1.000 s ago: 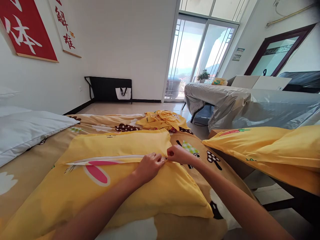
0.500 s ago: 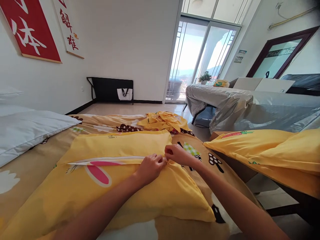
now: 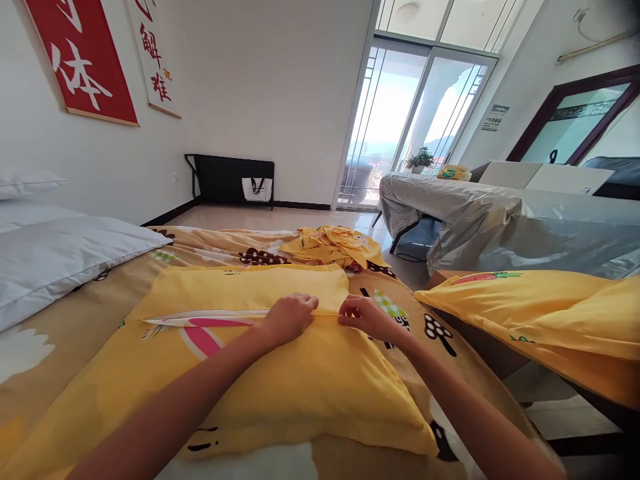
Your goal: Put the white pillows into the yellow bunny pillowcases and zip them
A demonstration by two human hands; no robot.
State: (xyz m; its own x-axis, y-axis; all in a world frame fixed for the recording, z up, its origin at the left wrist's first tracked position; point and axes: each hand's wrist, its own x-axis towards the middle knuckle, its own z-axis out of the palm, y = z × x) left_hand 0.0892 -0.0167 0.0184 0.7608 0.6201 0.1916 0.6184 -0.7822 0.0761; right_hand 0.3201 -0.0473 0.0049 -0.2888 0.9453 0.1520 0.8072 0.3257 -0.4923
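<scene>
A yellow pillowcase [image 3: 310,393] with a pink rabbit-ear print lies across the bed, plump over a filling. Along its zipper a pale slit [image 3: 210,318] gapes on the left, while the seam lies closed between my hands. My left hand [image 3: 293,317] is closed in a pinch at the right end of that slit, on the zipper; the pull itself is hidden by the fingers. My right hand [image 3: 367,317] pinches the pillowcase at the right end of the seam, fingers curled.
A patterned brown sheet [image 3: 400,293] covers the bed. White pillows [image 3: 75,257] lie left, a crumpled yellow cloth [image 3: 335,247] beyond. To the right is another yellow pillow [image 3: 550,300]. Farther back stand a plastic-covered table [image 3: 470,213] and a white bag [image 3: 257,190].
My left hand has slid left along the zipper, away from my right hand. The slit is shorter, with a closed seam behind the left hand. The camera view has shifted slightly.
</scene>
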